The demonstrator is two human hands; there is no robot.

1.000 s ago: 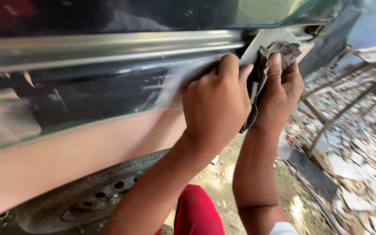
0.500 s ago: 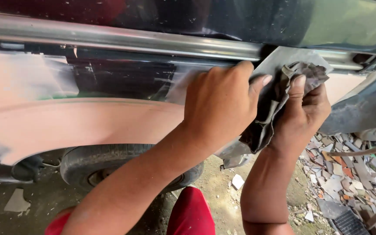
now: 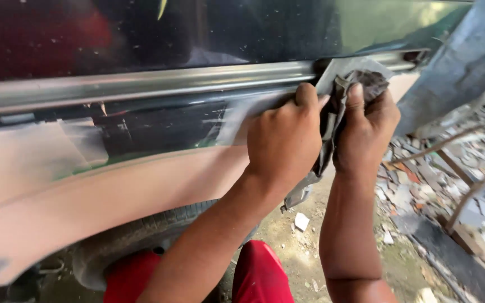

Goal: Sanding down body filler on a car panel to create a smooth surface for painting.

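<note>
Both hands are pressing a grey crumpled sanding sheet [image 3: 341, 112] on the car panel [image 3: 141, 185] at 1 o'clock, left hand [image 3: 284, 140] flat, right hand [image 3: 366, 126] pinching it; pinkish filler looking mostly dulled, trim-rail [image 3: 141, 84] edge seemingly remaining.

Under my hands the car body panel [image 3: 141, 185] looks like sanded metal, its pinkish primer matt and chalky, with patches of dark glossy paint [image 3: 158, 126] left. The trim strip [image 3: 141, 84] above is smooth, dull-shining metal. The grey sheet [image 3: 332, 112] I grip is thin, crumpled and matt, sandpaper or cloth. The tyre [image 3: 141, 235] is dusty matt rubber; the ground [image 3: 422, 185] is rough rubble.
</note>
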